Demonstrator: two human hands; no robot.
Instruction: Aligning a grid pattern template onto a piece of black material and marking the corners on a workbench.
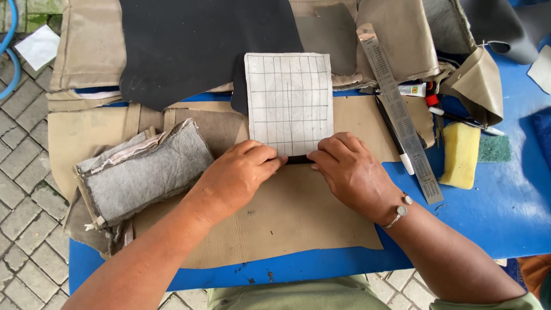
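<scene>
A white card with a pencilled grid (290,100) lies flat on a small black piece whose edge shows under its near side (298,159). Both rest on a large beige leather sheet (287,218). My left hand (238,172) presses its fingertips on the card's near left corner. My right hand (350,169), with a metal bracelet on the wrist, presses the near right corner. Neither hand holds anything lifted; both hold the card down.
A black leather hide (195,46) lies at the back. Folded grey-lined leather pieces (143,172) sit at left. A steel ruler (399,112), pens (393,135), a glue tube (413,89) and a yellow sponge (460,155) lie at right on the blue table (493,212).
</scene>
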